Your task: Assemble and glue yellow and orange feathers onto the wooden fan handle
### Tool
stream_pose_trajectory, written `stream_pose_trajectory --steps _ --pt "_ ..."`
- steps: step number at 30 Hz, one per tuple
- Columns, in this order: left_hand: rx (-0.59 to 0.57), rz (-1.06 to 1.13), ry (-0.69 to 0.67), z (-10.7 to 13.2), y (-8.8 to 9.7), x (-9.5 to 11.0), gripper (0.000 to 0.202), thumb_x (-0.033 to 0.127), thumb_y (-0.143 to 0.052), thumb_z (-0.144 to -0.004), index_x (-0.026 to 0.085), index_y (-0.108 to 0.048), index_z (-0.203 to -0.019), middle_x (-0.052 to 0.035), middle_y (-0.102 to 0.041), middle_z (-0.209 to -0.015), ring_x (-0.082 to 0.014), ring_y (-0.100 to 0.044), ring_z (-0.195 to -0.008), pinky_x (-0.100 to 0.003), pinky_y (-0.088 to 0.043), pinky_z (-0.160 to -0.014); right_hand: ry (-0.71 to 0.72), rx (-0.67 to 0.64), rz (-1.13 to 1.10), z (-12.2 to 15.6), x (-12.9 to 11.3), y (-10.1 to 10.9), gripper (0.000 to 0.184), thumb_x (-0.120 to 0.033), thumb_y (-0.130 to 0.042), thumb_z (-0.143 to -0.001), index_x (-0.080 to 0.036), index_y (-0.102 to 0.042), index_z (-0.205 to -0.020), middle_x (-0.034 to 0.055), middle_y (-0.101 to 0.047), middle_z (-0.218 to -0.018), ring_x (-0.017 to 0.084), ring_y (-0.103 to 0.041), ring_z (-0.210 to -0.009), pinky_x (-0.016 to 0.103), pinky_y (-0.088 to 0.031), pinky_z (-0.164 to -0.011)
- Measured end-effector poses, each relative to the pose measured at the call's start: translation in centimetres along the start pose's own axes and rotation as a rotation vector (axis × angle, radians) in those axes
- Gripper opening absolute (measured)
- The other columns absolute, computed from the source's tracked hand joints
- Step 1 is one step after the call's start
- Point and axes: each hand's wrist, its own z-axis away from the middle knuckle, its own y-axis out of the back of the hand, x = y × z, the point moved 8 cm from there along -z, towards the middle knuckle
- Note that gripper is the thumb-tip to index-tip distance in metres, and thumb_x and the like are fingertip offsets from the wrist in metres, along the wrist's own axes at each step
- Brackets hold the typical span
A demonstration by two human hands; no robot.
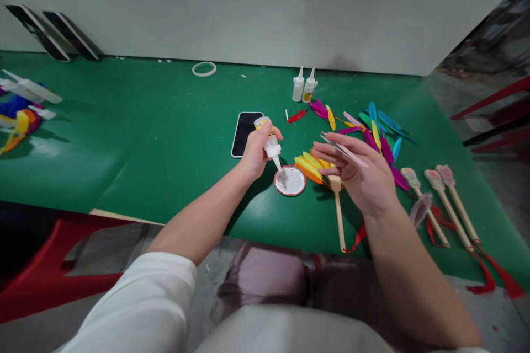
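Observation:
My left hand (259, 149) is wrapped round a small glue bottle (271, 143), tipped nozzle down. The nozzle's tip is at the inner left part of a round white lid (290, 182) with a red rim and a greyish smear. My right hand (364, 171) is raised, holding a thin pale pink strip (343, 150) with a fine tip, perhaps tweezers; its kind is not clear. Below that hand lies a feather fan (312, 165) of yellow and orange feathers, with a wooden handle (339, 220) and a red tassel.
A phone (244, 135) lies by my left hand. Two glue bottles (304, 87) stand at the back. Loose coloured feathers (379, 129) and several wooden handles (447, 204) with red tassels are at right. More feathers (20, 121) lie far left. A red chair (62, 265) is at lower left.

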Motion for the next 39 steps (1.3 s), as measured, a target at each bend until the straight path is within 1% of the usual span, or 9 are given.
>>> stream_pose_trajectory --steps 2,4,7,9,13,17,26,34,39 --pt "-0.011 -0.101 -0.042 0.4 -0.1 0.6 0.05 0.064 -0.05 -0.073 0.017 -0.056 -0.06 0.0035 -0.038 -0.045 -0.0057 -0.035 -0.037 -0.021 -0.021 -0.037 0.001 0.026 -0.043 0.3 0.8 0.3 0.027 -0.031 -0.062 -0.075 -0.025 -0.061 -0.101 0.0021 -0.069 -0.091 0.017 -0.066 -0.082 0.026 -0.055 -0.059" --pt "0.03 -0.281 -0.167 1.2 0.2 2.0 0.045 0.06 -0.056 -0.071 0.017 -0.058 -0.06 0.0018 -0.046 -0.049 -0.0076 -0.041 -0.043 -0.022 -0.029 -0.043 -0.036 0.033 -0.037 0.7 2.3 0.5 0.02 -0.035 -0.065 -0.074 -0.022 -0.062 -0.089 0.0007 -0.068 -0.075 0.014 -0.065 -0.066 0.024 -0.051 -0.051" --pt "0.16 -0.562 -0.468 3.0 0.6 5.1 0.031 0.045 -0.074 -0.059 0.017 -0.062 -0.064 -0.0003 -0.057 -0.061 -0.0115 -0.052 -0.06 -0.025 -0.04 -0.061 -0.059 0.036 0.006 1.2 3.9 0.7 0.03 -0.047 -0.054 -0.08 -0.019 -0.059 -0.07 -0.0031 -0.054 -0.049 0.009 -0.052 -0.044 0.02 -0.041 -0.041" --pt "0.199 -0.642 -0.574 3.8 0.6 6.0 0.027 0.038 -0.077 -0.056 0.017 -0.064 -0.066 -0.0009 -0.06 -0.065 -0.0122 -0.054 -0.064 -0.026 -0.04 -0.067 -0.069 0.03 0.005 1.4 4.3 0.6 0.039 -0.051 -0.047 -0.083 -0.018 -0.057 -0.064 -0.0048 -0.044 -0.042 0.007 -0.041 -0.038 0.019 -0.033 -0.037" --pt "0.091 -0.534 -0.53 3.1 0.5 4.9 0.038 0.052 -0.057 -0.075 0.016 -0.062 -0.063 0.0001 -0.056 -0.054 -0.0085 -0.048 -0.048 -0.023 -0.036 -0.05 -0.108 -0.014 -0.013 1.4 4.8 -0.1 0.042 -0.053 -0.047 -0.082 -0.018 -0.058 -0.063 -0.0054 -0.039 -0.04 0.006 -0.035 -0.037 0.019 -0.026 -0.036" --pt "0.014 -0.43 -0.434 1.9 0.3 3.5 0.056 0.062 -0.039 -0.08 0.016 -0.059 -0.055 0.0006 -0.05 -0.045 -0.007 -0.043 -0.038 -0.021 -0.03 -0.038 -0.145 0.007 -0.029 1.3 5.3 0.0 0.041 -0.054 -0.049 -0.081 -0.018 -0.058 -0.063 -0.0055 -0.04 -0.041 0.006 -0.035 -0.036 0.018 -0.024 -0.035" --pt "0.051 -0.307 -0.276 1.4 0.9 2.3 0.054 0.061 -0.045 -0.078 0.016 -0.061 -0.054 0.0003 -0.049 -0.042 -0.0068 -0.043 -0.035 -0.02 -0.03 -0.035 -0.179 0.05 -0.082 1.1 5.6 0.4 0.037 -0.049 -0.052 -0.081 -0.017 -0.058 -0.064 -0.0059 -0.04 -0.04 0.005 -0.034 -0.035 0.016 -0.024 -0.034" --pt "0.097 -0.296 -0.334 1.2 1.1 2.9 0.043 0.056 -0.055 -0.075 0.017 -0.065 -0.06 0.0022 -0.046 -0.045 -0.0058 -0.039 -0.037 -0.02 -0.027 -0.036 -0.19 0.041 -0.049 1.2 5.4 0.2 0.024 -0.042 -0.055 -0.081 -0.019 -0.06 -0.074 -0.0079 -0.04 -0.04 0.004 -0.034 -0.034 0.016 -0.022 -0.033" --pt "0.142 -0.268 -0.299 1.3 1.3 2.8 0.05 0.059 -0.048 -0.078 0.017 -0.062 -0.055 0.0011 -0.047 -0.042 -0.0067 -0.039 -0.035 -0.021 -0.026 -0.034 -0.192 0.037 -0.049 1.2 5.4 0.2 0.016 -0.037 -0.057 -0.081 -0.021 -0.059 -0.081 -0.0095 -0.041 -0.04 0.004 -0.034 -0.033 0.015 -0.022 -0.033"
